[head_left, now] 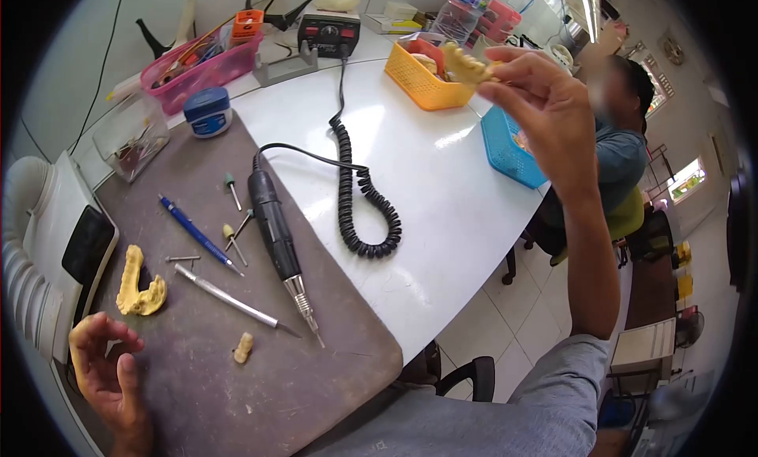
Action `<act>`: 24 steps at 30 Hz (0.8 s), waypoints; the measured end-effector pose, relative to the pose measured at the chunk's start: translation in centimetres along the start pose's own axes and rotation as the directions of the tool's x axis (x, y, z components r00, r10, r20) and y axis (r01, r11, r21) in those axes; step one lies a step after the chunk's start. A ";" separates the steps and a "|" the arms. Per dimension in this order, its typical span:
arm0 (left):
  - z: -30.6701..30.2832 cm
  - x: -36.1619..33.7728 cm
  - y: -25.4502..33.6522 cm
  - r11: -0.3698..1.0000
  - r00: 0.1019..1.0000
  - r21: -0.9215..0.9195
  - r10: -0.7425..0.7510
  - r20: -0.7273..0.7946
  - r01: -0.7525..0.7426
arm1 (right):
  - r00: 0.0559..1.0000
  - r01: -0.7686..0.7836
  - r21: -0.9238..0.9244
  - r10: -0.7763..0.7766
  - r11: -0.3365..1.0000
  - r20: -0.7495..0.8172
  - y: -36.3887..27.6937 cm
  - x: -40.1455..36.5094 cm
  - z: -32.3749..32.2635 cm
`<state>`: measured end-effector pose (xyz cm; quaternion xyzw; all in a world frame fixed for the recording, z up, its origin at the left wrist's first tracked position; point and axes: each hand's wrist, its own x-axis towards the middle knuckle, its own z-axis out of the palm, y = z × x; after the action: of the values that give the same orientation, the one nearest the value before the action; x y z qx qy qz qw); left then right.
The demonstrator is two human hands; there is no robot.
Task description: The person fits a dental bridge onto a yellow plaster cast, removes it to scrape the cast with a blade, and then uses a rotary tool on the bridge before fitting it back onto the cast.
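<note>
Dental cast [464,65], raised at far right before the yellow basket [425,90], is pinched between my right hand's [550,101] thumb and fingers. It looks light, stiff and brittle; I judge its base safer to hold than its toothed edge. My left hand [109,378], half curled, holds nothing at near left.

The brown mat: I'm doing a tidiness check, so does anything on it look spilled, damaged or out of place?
Nothing stands out: the black handpiece, blue pencil and yellow cast simply lie loose at differing angles, and no spill shows. The mat looks scuffed, perhaps from use.
</note>
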<state>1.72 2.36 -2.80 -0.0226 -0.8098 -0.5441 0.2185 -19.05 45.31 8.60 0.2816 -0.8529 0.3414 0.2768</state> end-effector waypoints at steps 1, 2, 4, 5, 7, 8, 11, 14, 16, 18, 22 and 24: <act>-0.3 0.2 -0.1 0.999 1.000 0.023 -0.022 0.003 0.022 | 0.996 -0.087 -0.097 0.084 0.991 -0.041 2.0 0.1 -2.2; -0.6 0.3 -0.3 0.998 0.999 0.045 -0.044 0.004 0.044 | 0.988 -0.150 -0.185 0.140 0.971 -0.063 3.6 0.1 -4.2; -0.6 0.3 -0.6 0.998 0.999 0.040 -0.041 0.000 0.041 | 0.975 -0.221 -0.277 0.201 0.935 -0.100 6.5 -0.5 -7.4; -0.8 0.4 -0.8 0.997 0.998 0.054 -0.062 -0.013 0.062 | 0.966 -0.258 -0.414 0.240 0.873 -0.094 7.9 -0.9 -8.5; -0.9 0.4 -0.8 0.993 0.996 0.082 -0.083 -0.024 0.084 | 0.953 -0.293 -0.543 0.284 0.787 -0.102 10.3 -1.8 -9.7; -0.9 0.4 -0.8 0.994 0.997 0.080 -0.076 -0.018 0.078 | 0.964 -0.230 -0.646 0.262 0.727 -0.048 11.4 -2.2 -10.0; -0.8 0.4 -0.7 0.994 0.997 0.089 -0.064 -0.040 0.067 | 0.960 -0.191 -0.717 0.280 0.670 0.006 13.1 -3.2 -9.4; -0.8 0.3 -0.5 0.991 0.995 0.109 -0.075 -0.073 0.083 | 0.962 -0.188 -0.680 0.271 0.709 0.017 15.7 -3.6 -8.8; -0.5 0.3 0.1 0.986 0.995 0.147 -0.070 -0.074 0.081 | 0.937 -0.220 -0.674 0.345 0.705 0.055 15.8 -3.3 -8.1; -0.3 0.3 0.5 0.984 0.995 0.157 -0.068 -0.070 0.078 | 0.930 -0.224 -0.667 0.359 0.711 0.070 15.8 -2.9 -7.7; -0.5 0.3 0.2 0.985 0.997 0.162 -0.057 -0.049 0.064 | 0.886 -0.204 -0.678 0.428 0.706 0.179 16.6 -2.5 -6.8; -0.5 0.2 0.2 0.985 0.997 0.159 -0.052 -0.049 0.059 | 0.869 -0.214 -0.673 0.452 0.708 0.200 16.6 -2.4 -6.7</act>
<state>1.71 1.98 -2.41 0.0300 -0.8462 -0.4833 0.2223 -26.62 61.02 4.07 0.0670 -0.9889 0.0247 0.1306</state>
